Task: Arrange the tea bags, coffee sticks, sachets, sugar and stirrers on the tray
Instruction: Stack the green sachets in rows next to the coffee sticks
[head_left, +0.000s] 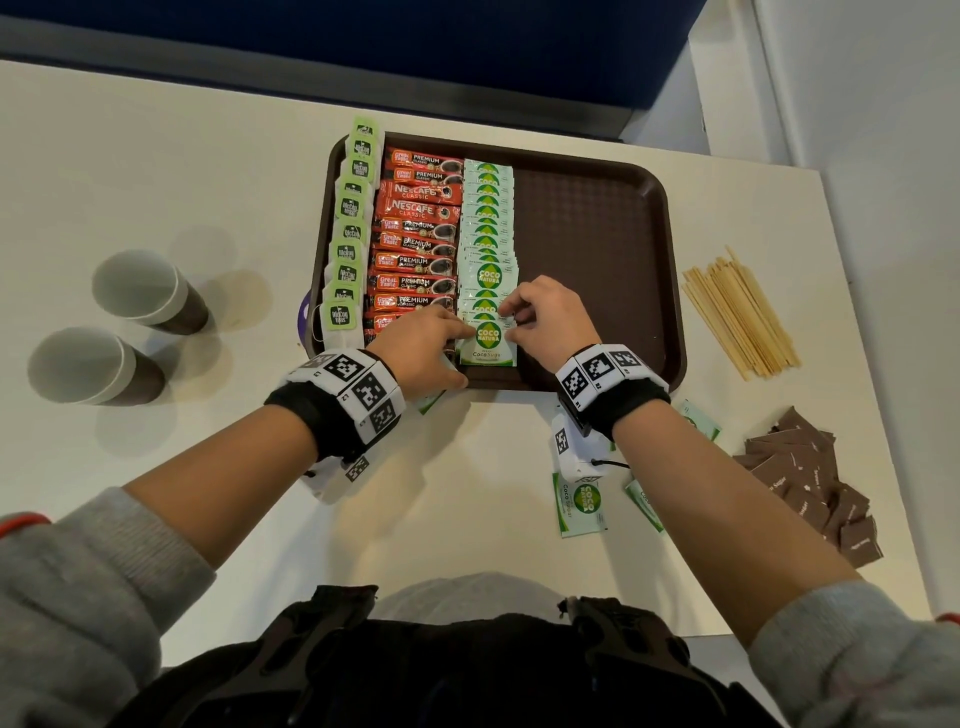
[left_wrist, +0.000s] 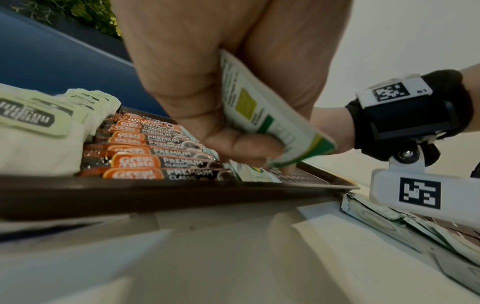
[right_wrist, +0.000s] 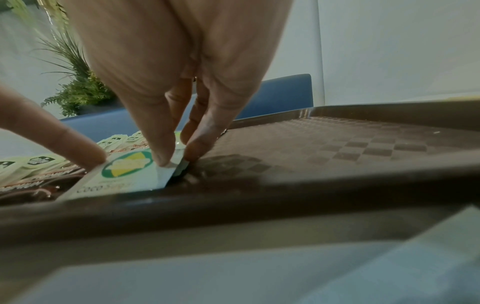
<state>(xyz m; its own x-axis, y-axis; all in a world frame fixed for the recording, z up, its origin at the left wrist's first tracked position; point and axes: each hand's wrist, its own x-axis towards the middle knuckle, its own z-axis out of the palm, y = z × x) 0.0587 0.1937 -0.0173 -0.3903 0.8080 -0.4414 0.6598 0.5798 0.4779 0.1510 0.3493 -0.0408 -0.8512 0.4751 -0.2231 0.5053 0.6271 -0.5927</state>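
A brown tray holds a column of green tea bags, a column of red coffee sticks and an overlapping row of white-green coco sugar sachets. Both hands work at the nearest sachet by the tray's front rim. My right hand pinches its right edge, thumb on top. My left hand touches its left edge with a fingertip and grips a spare sachet against the palm. Wooden stirrers and brown sugar packets lie on the table to the right.
Loose coco sachets lie on the white table under my right forearm. Two paper cups stand at the left. The tray's right half is bare. The table edge runs close behind the stirrers on the right.
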